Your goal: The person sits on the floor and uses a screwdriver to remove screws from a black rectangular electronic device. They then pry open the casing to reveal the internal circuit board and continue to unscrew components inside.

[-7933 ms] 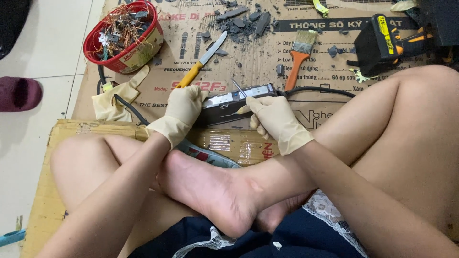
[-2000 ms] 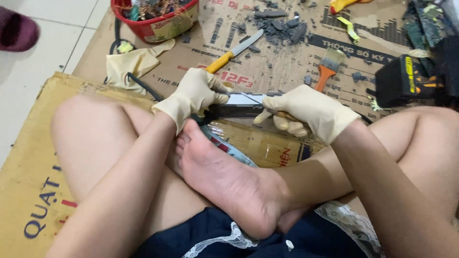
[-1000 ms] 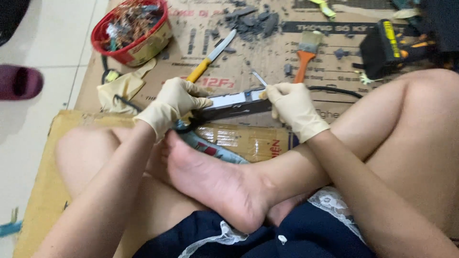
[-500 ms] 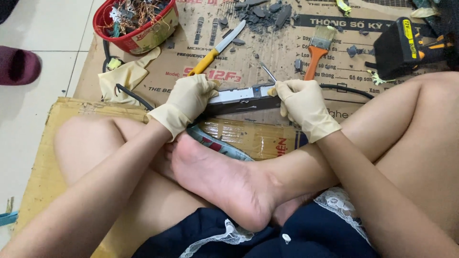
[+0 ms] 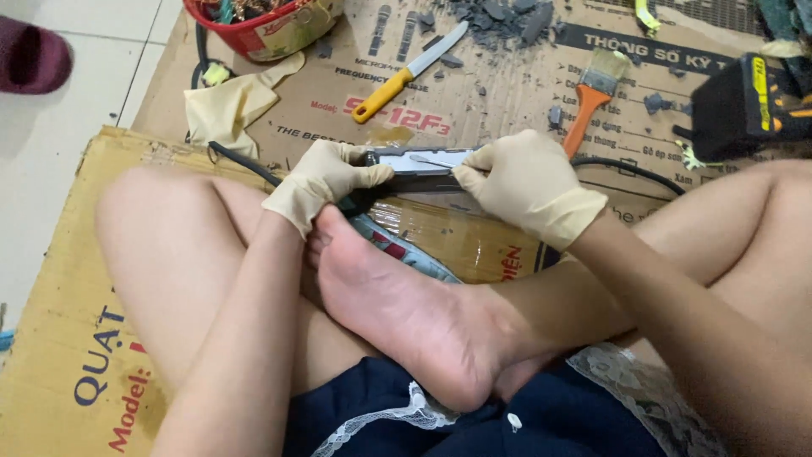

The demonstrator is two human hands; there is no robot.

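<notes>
Pinching a thin metal tool [image 5: 433, 161], the right hand [image 5: 529, 188] works its tip along the flat grey device [image 5: 416, 162]; the left hand [image 5: 326, 179] grips the device's left end, mid-cardboard [image 5: 338, 93]. Best to keep that grip firm and the tool shallow, prying gently.

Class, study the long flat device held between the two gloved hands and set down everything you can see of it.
The device is a long, narrow slab, dark at the edges with a pale silvery top face that looks like metal or glass. It lies flat and crosswise on the cardboard, just beyond the bare foot. The left hand grips its left end; the right hand covers its right end and holds a thin metal tool on its top face.
</notes>
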